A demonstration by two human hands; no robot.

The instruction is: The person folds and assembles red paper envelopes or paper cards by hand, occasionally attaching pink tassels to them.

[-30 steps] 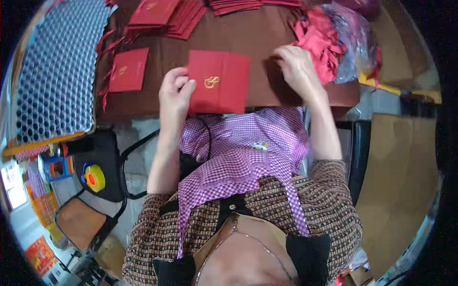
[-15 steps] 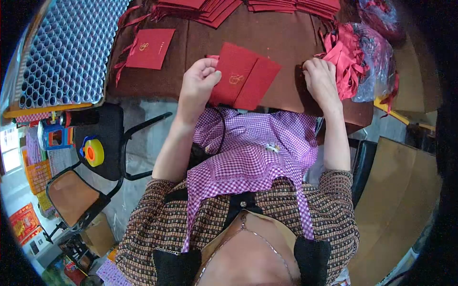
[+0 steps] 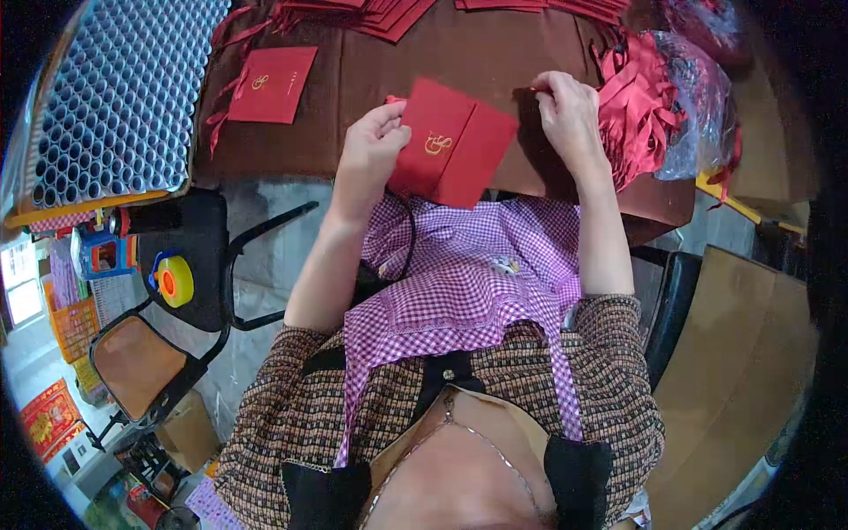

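My left hand point(image 3: 375, 150) pinches the left edge of a red envelope point(image 3: 455, 146) with a gold emblem and a fold line, held tilted over the table's front edge. A bit of red ribbon point(image 3: 395, 100) pokes out behind the fingers. Over the brown table point(image 3: 495, 53), my right hand point(image 3: 570, 115) is closed with fingertips together, apart from the envelope; what they hold, if anything, I cannot make out. Just right of it lies a heap of red ribbons point(image 3: 636, 106). Another red envelope point(image 3: 274, 84) with a ribbon at its left edge rests flat on the table.
Stacked red envelopes point(image 3: 389, 19) lie along the far side. A rack of tubes point(image 3: 124, 106) fills the left end. Clear plastic wrap point(image 3: 702, 110) sits beyond the ribbon heap. A black chair point(image 3: 181, 256) carrying a yellow tape roll point(image 3: 175, 281) stands at left; cardboard point(image 3: 733, 371) leans at right.
My right hand has shifted left and farther over the table, away from the ribbon heap. My left hand keeps its pinch on the envelope, which has barely moved.
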